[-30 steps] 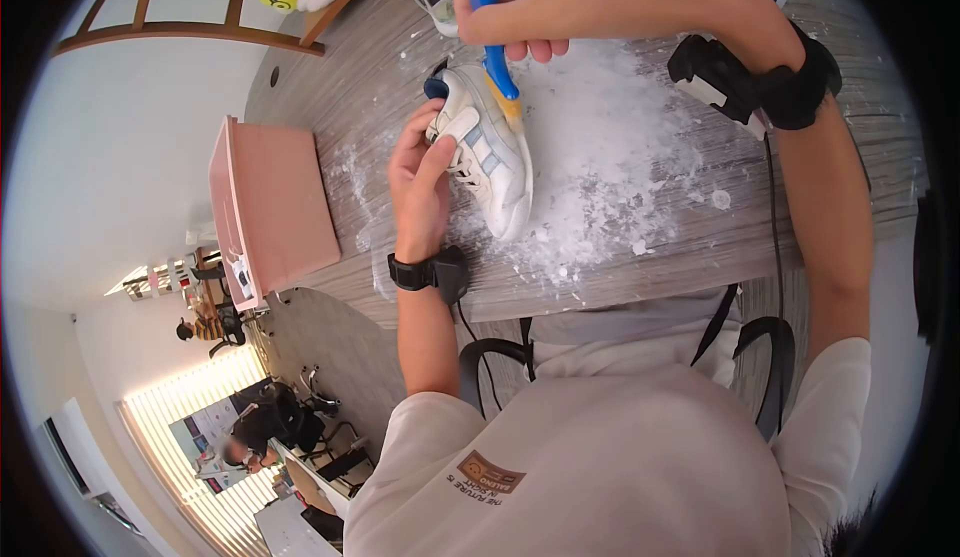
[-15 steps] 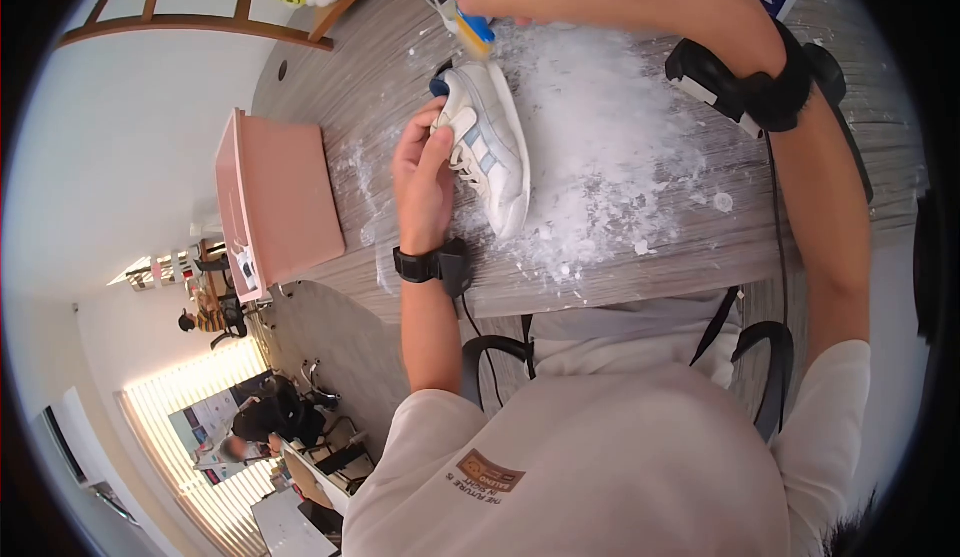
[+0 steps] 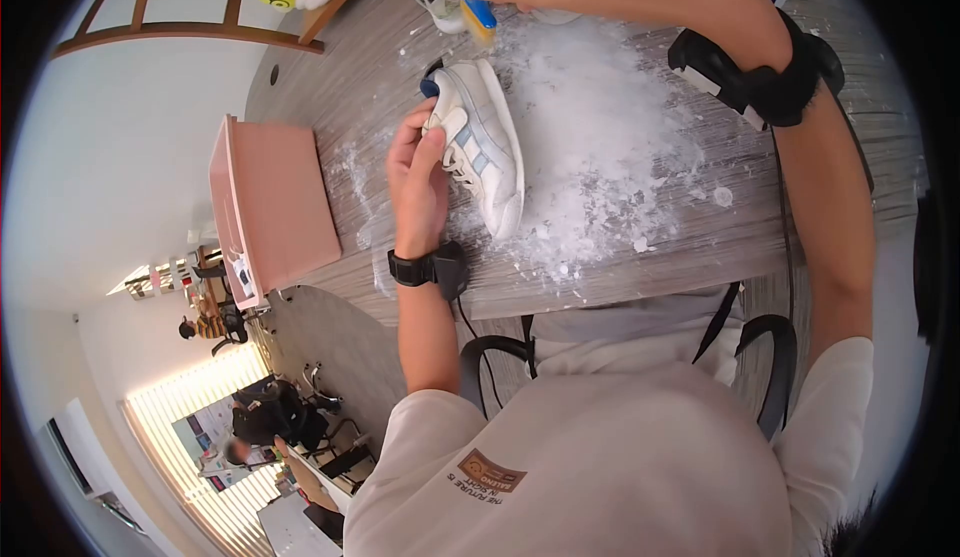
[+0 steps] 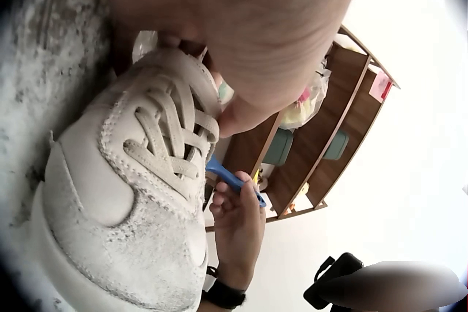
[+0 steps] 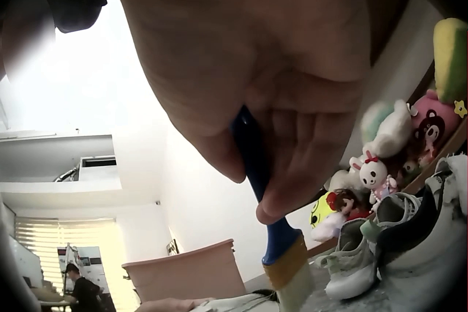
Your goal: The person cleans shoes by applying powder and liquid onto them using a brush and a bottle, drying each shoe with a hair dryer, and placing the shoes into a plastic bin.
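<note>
To brush well here, keep the shoe (image 3: 485,152) steady against the worktop (image 3: 370,67) and draw the bristles lightly along its upper and sole edge, working into the seams rather than jabbing; the scuffed toe probably deserves shorter, repeated strokes. The left hand (image 3: 418,177) is clamped on the shoe, thumb and fingers at the strap and laces side, well clear of the sole edge. The right hand's grip (image 5: 256,129) is closed round the blue handle of the brush (image 5: 283,242), whose bristles hang just beyond the shoe's heel, apart from it. White powder (image 3: 590,137) lies beside the shoe's sole.
</note>
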Demonstrator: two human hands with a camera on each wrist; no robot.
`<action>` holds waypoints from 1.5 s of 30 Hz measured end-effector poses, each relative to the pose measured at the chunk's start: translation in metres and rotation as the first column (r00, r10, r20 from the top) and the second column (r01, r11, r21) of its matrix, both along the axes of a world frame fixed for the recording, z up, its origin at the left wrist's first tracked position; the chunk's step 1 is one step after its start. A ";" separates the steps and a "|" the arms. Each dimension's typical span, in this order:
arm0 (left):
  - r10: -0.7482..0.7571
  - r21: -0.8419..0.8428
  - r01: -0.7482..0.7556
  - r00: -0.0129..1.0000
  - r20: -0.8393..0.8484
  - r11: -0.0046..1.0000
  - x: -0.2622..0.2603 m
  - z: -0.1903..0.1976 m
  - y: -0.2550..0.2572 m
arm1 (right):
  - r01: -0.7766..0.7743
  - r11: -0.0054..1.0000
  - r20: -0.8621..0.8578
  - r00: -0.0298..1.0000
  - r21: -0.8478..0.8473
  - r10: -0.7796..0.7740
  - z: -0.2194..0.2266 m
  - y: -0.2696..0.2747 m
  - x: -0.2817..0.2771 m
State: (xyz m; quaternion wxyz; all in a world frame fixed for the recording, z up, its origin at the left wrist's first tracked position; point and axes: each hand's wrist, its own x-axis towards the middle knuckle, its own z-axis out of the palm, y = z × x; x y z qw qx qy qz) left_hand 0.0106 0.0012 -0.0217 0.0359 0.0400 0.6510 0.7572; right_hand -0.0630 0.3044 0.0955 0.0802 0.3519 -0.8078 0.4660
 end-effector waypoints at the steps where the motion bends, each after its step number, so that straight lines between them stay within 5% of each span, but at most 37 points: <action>1: 0.000 0.000 0.000 1.000 0.002 1.000 0.000 0.001 0.000 | -0.051 0.998 0.043 0.998 -0.024 0.052 0.008 0.009 0.006; 6: 0.051 -0.039 -0.051 0.999 -0.008 0.998 0.000 0.003 0.000 | -0.090 0.995 0.102 0.991 0.034 0.086 0.021 0.003 0.011; 7: 0.046 -0.029 -0.046 0.999 -0.005 0.998 0.000 0.002 0.000 | -0.026 0.998 0.065 0.998 0.056 0.022 0.019 -0.001 0.017; 10: 0.021 -0.007 -0.021 1.000 -0.001 1.000 0.000 0.000 0.000 | 0.184 0.929 0.317 0.904 0.320 -0.288 0.054 -0.016 0.030; 12: 0.023 -0.014 -0.023 1.000 -0.006 1.000 0.000 0.000 0.000 | 0.180 0.914 0.388 0.863 0.364 -0.324 0.063 -0.017 0.028; 16: 0.041 -0.046 -0.042 0.999 -0.016 0.998 0.001 0.001 0.000 | 0.100 0.989 0.100 0.989 0.109 -0.111 0.028 -0.006 0.025; 18: 0.040 -0.051 -0.041 0.999 -0.020 0.998 0.000 0.000 0.002 | 0.109 0.980 0.080 0.989 0.168 -0.124 0.028 -0.003 0.026; 22: 0.040 -0.053 -0.041 0.999 -0.024 0.998 0.000 0.001 0.002 | 0.136 0.908 0.336 0.899 0.397 -0.281 0.061 -0.016 0.027; 27: 0.032 -0.058 -0.033 0.999 -0.026 0.998 0.000 0.001 0.001 | -0.018 0.959 0.368 0.925 0.283 -0.092 0.048 -0.002 0.022; 31: 0.034 -0.057 -0.036 0.999 -0.034 0.998 0.000 0.000 0.001 | 0.077 0.903 0.463 0.838 0.424 -0.289 0.072 -0.015 0.033; 33: 0.028 -0.045 -0.029 0.999 -0.032 0.999 0.000 0.000 0.001 | 0.030 0.950 0.497 0.847 0.310 -0.188 0.064 -0.013 0.029; 34: 0.024 -0.035 -0.025 0.999 -0.022 0.999 0.000 0.001 0.001 | -0.075 0.984 0.465 0.885 0.159 -0.008 0.048 -0.003 0.023; 36: 0.022 -0.030 -0.022 1.000 -0.016 0.999 0.000 0.001 0.001 | -0.074 0.982 0.348 0.938 0.172 0.010 0.034 -0.001 0.017; 39: 0.026 -0.043 -0.027 0.999 -0.022 0.999 0.000 0.000 0.001 | 0.174 0.864 0.209 0.930 0.472 -0.301 0.046 -0.019 0.018; 45: 0.015 -0.041 -0.016 1.000 -0.022 0.999 0.000 0.002 0.001 | 0.085 0.880 0.512 0.785 0.468 -0.349 0.077 -0.025 0.035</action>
